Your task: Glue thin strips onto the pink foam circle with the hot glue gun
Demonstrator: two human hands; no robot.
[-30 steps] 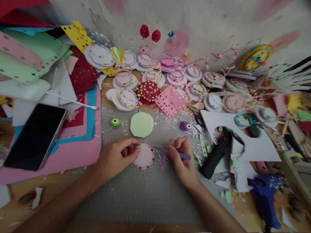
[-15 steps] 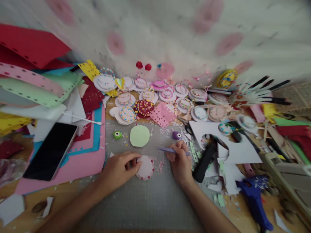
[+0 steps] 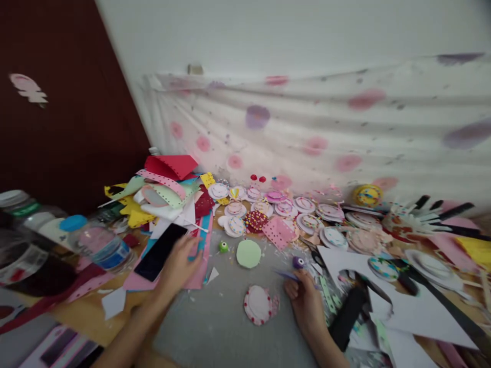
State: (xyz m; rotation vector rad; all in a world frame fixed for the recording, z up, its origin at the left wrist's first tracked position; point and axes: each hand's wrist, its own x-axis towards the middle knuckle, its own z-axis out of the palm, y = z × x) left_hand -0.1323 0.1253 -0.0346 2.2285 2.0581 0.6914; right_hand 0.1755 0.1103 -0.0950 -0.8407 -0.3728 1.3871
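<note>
My left hand (image 3: 179, 263) is over the coloured paper sheets (image 3: 201, 273), right beside a black phone (image 3: 161, 252); its fingers are apart and nothing shows in them. In my right hand (image 3: 303, 294) is a thin purple tool (image 3: 287, 275), pinched between the fingers and pointing left. Between the hands, a small white paper hat with red dots (image 3: 258, 305) lies on the grey mat (image 3: 215, 327). A pale green paper disc (image 3: 248, 254) lies above it, with a green punch (image 3: 223, 247) to its left and a purple punch (image 3: 298, 262) to its right.
Rows of decorated paper hats (image 3: 235, 226) line the back. Bottles (image 3: 99, 245) stand at the left. Stacked paper (image 3: 172, 166) rises behind the phone. On the right lie cut white sheets (image 3: 422, 306), a black tool (image 3: 348, 317) and scissors (image 3: 317, 255).
My left hand has let go of the red-dotted hat and moved left to beside the phone. My right hand still holds the purple tool. The view has tilted up and turned left.
</note>
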